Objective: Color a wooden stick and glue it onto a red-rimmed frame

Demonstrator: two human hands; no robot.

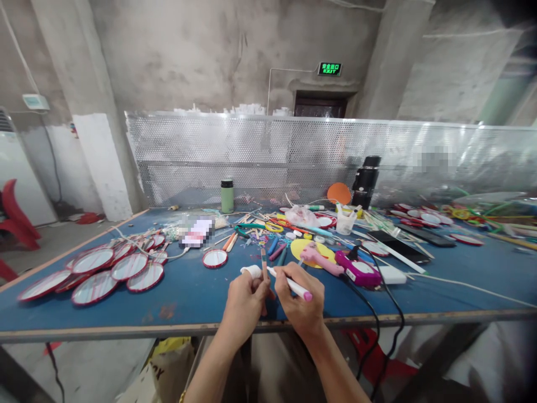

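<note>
Near the table's front edge, my left hand (245, 299) pinches a narrow wooden stick (264, 263) upright, its upper part dark-banded. A small white curved piece (250, 272) sits at the fingers of that hand; I cannot tell what it is. My right hand (302, 294) is closed around a white marker (296, 285) with a pink-purple end. The marker's tip points left at the stick, close to it; whether they touch is unclear. Just beyond the hands lie a small round red-rimmed disc (215, 258) and several coloured pens (277, 251).
Red-rimmed round discs (131, 266) pile up at the left, beside a phone (198, 232) on a cable. A pink-and-purple corded tool (356, 270) lies right, by a yellow disc (300, 252). A green bottle (227, 197) and black thermos (366, 184) stand before a perforated metal screen (210, 140).
</note>
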